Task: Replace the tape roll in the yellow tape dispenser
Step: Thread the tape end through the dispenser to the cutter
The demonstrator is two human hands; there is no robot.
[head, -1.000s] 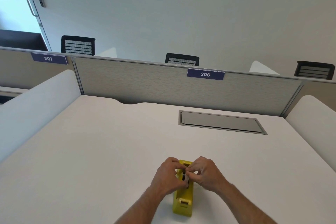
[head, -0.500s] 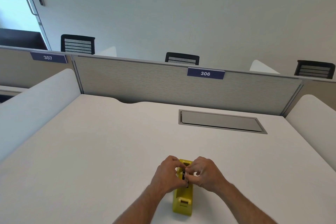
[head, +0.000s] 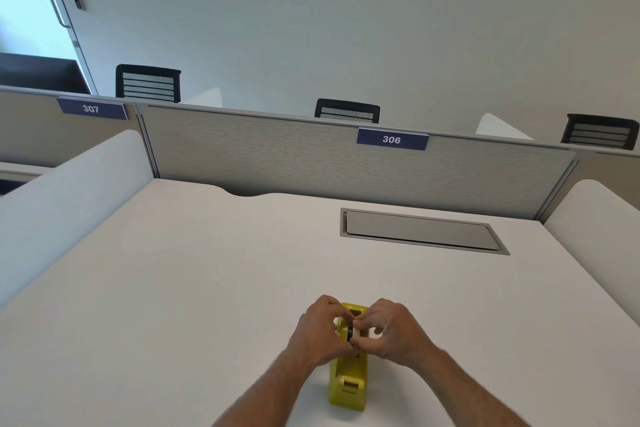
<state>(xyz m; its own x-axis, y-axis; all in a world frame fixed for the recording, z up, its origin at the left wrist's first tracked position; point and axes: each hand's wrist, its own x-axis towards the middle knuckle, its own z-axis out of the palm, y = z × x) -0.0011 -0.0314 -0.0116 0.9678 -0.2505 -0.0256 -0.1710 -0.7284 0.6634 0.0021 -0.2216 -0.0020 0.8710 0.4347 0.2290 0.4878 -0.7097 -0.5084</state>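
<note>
A yellow tape dispenser stands on the white desk near its front edge, cutter end toward me. My left hand and my right hand close over its middle from both sides. Their fingertips pinch the tape roll, a dark core with a whitish band, which sits in the dispenser's slot. Most of the roll is hidden by my fingers.
A grey flip-up cable hatch is set into the desk at the back right. A grey partition with label 306 closes the far edge, and white curved side screens flank the desk. Black chair backs show beyond.
Both hands stay on the roll in the dispenser; the fingers have shifted slightly, and the dispenser has not moved.
</note>
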